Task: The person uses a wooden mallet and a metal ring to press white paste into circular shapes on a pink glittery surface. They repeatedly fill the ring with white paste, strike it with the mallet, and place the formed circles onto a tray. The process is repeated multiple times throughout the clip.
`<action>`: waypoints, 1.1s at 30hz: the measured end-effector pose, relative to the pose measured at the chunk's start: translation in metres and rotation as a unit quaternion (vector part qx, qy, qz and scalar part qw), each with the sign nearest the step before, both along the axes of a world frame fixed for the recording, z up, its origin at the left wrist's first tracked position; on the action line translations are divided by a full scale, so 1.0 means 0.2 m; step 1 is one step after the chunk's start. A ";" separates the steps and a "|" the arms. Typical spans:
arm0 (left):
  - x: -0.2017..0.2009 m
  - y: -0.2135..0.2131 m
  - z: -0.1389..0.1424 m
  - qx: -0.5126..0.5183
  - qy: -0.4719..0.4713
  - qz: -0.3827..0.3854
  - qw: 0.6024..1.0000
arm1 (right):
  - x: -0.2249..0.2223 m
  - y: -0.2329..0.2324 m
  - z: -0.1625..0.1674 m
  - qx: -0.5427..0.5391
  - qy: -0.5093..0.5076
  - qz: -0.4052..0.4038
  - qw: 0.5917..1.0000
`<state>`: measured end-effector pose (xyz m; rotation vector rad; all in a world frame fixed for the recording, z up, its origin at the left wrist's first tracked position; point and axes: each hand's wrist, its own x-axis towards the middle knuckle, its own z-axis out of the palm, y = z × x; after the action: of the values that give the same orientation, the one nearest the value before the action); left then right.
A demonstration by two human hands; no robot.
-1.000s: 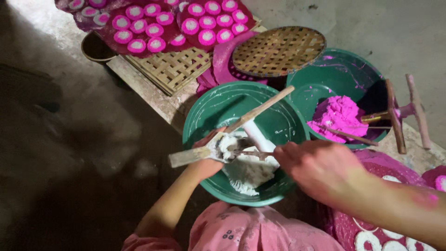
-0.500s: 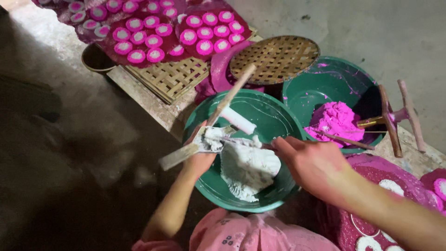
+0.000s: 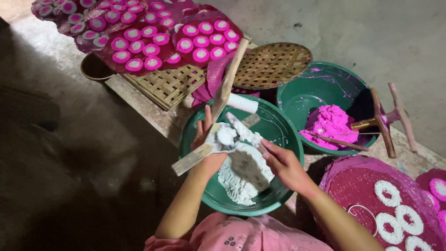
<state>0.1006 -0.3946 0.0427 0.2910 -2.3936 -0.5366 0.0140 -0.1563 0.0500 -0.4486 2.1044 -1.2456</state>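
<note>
Hands number two, both over the nearer of two green basins (image 3: 283, 139). The left hand (image 3: 206, 139) lies open, palm up, with a flat wooden paddle (image 3: 200, 152) resting across it; a lump of white paste (image 3: 230, 135) sits on the paddle. The paddle's long axis runs from lower left, past the basin rim, up to the right toward the right hand (image 3: 284, 163), which pinches a narrow blade (image 3: 245, 131) against the paste. One long stick (image 3: 228, 79) leans on the far rim, pointing away and slightly right. More white paste lies in the basin beneath both hands. Beyond the right hand, the second basin (image 3: 325, 88) holds pink paste (image 3: 331, 126). Left of the left hand, bare floor lies open.
</note>
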 end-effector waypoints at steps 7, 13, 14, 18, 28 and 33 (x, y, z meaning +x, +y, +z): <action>-0.11 -0.10 -0.09 0.471 0.044 -0.028 0.881 | 0.12 0.00 -0.12 -0.052 0.250 0.133 0.958; -0.07 -0.22 -0.19 0.513 0.129 -0.131 0.838 | 0.15 0.02 -0.06 0.061 0.157 0.269 0.948; -0.04 -0.19 -0.22 0.596 0.123 -0.162 0.777 | 0.12 0.01 -0.04 0.127 0.189 0.284 0.932; 0.11 0.13 -0.19 0.848 -0.080 -0.365 0.375 | 0.02 -0.08 0.06 -0.319 0.140 0.097 0.932; 0.29 0.12 0.06 0.341 -0.126 -0.336 0.869 | 0.07 0.03 0.53 -0.341 0.207 0.191 0.897; 0.42 0.13 -0.01 0.423 -0.193 -0.261 0.846 | 0.19 0.07 0.56 -0.312 0.545 0.348 0.697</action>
<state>0.1843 -0.3688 0.0405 0.1083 -2.4469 -1.9624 0.0529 -0.1414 0.1618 -2.5417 1.7676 -1.2611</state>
